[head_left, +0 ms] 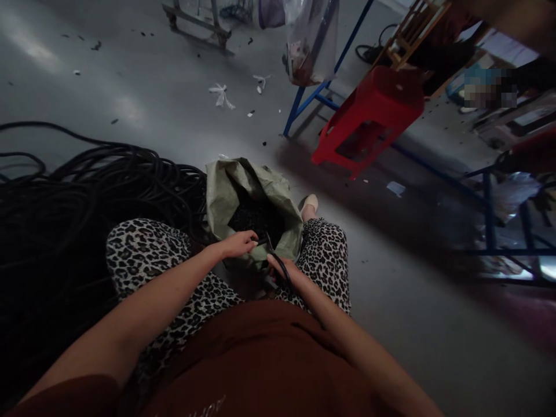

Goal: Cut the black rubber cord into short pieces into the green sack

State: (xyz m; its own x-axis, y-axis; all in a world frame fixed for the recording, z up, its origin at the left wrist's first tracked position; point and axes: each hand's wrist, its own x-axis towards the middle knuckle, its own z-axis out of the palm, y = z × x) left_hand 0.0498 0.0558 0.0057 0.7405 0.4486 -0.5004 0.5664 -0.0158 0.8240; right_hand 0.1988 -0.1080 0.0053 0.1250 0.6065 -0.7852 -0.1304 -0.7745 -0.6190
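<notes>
A green woven sack stands open on the floor between my knees, with dark black pieces inside it. My left hand is at the sack's near rim, fingers pinched on a short black piece. My right hand is just below and to the right, fingers closed around a thin black cable that loops over it. Both hands are a few centimetres apart, above my lap in leopard-print trousers.
A big tangle of black cable fills the floor at left. A red plastic stool lies tipped at upper right beside blue metal frame legs. A clear plastic bag hangs above. White scraps litter the grey floor.
</notes>
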